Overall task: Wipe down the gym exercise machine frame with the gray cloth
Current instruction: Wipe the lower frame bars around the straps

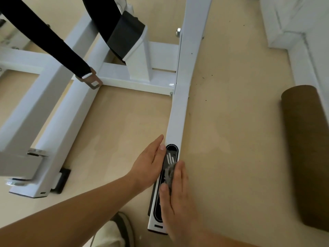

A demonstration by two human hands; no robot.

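Just one gray cloth [170, 173], one frame [178, 122].

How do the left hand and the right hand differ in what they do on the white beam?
The left hand holds nothing and rests against the side of the white beam; the right hand presses the gray cloth onto its top. The left hand lies farther up the beam than the right hand. Both are stretched flat.

Two hands [147, 157] [176, 191], one cloth [170, 172], one frame [179, 107], one strap [44, 38]
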